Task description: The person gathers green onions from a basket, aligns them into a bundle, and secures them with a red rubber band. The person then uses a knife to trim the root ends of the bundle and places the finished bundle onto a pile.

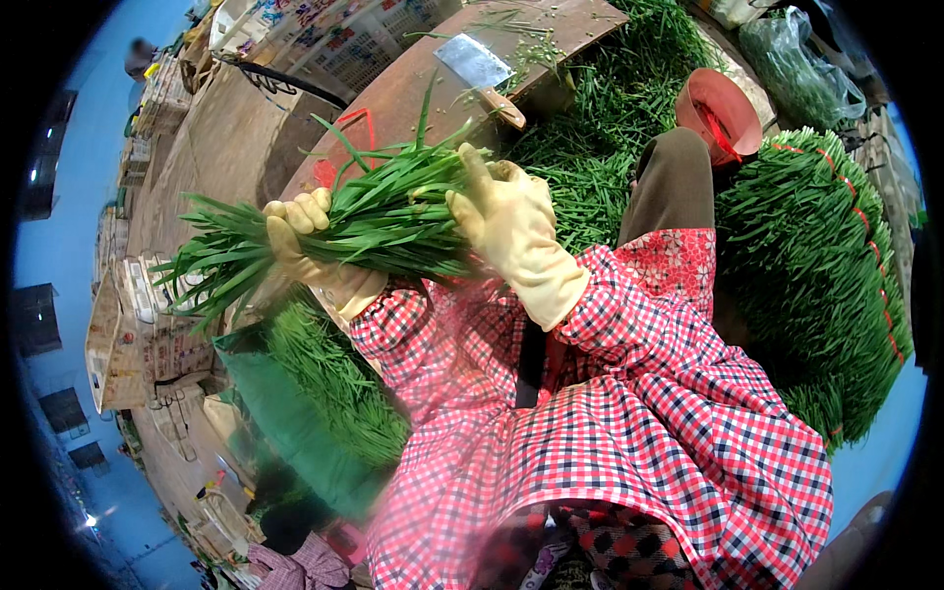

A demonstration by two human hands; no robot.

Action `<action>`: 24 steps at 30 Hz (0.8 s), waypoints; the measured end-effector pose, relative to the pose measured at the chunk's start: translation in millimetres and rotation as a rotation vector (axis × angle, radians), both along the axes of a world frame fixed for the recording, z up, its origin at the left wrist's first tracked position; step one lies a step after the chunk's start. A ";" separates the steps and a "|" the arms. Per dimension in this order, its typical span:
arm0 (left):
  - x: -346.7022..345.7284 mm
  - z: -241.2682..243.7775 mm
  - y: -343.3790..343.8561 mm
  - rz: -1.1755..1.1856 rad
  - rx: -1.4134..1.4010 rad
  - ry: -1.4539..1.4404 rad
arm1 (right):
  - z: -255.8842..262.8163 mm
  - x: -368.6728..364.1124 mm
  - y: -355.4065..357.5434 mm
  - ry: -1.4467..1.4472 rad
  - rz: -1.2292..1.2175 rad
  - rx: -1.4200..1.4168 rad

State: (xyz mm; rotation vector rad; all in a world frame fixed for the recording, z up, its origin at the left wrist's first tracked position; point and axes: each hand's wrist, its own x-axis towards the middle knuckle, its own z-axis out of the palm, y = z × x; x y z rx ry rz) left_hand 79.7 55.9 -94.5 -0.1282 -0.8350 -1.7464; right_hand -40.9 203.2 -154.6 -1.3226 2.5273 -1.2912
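Note:
A loose bunch of long green leaves, which look like garlic chives (398, 203), lies crosswise in front of my chest. My left hand (299, 232), in a cream rubber glove, has its fingers wrapped around the bunch toward the left, and leaf tips fan out past it. At the other end is my right hand (512, 225), gloved alike, with thumb and fingers around the bunch's right end. A cleaver (476, 63) with a wooden handle rests on the brown board (413, 96) beyond my hands. Red ties (358, 125) lie on that board behind the leaves.
Loose greens (590, 169) cover the area right of the board. A pink tub (719, 110) holding red ties stands by my knee. Large tied chive bundles (811, 280) are stacked at right. More greens (332, 369) lie beside green cloth (295, 420) at left. Plastic crates (369, 44) stand beyond.

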 end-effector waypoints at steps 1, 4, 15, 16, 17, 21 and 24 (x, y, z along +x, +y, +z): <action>-1.0 -0.1 0.6 0.019 -0.019 -0.019 | 4.1 -0.2 -1.2 0.104 0.005 0.041; -4.8 3.0 7.3 0.087 -0.011 -0.056 | 19.2 3.6 8.8 -0.140 0.049 0.167; 7.1 -0.9 -1.7 -0.081 -0.051 0.046 | 48.7 -1.7 5.0 -1.298 0.095 -0.267; 10.3 -3.2 -4.8 -0.082 -0.015 0.048 | 49.3 -2.7 6.6 -1.269 0.089 -0.280; 12.5 -5.6 -6.2 -0.083 0.022 0.050 | 49.2 -3.4 8.1 -1.241 0.083 -0.293; 9.2 -14.9 -5.2 0.024 0.142 0.061 | 36.6 -5.7 9.1 -1.243 0.084 -0.394; 20.3 -17.4 -10.8 0.018 0.166 0.027 | 37.4 -0.8 10.2 -1.267 0.103 -0.434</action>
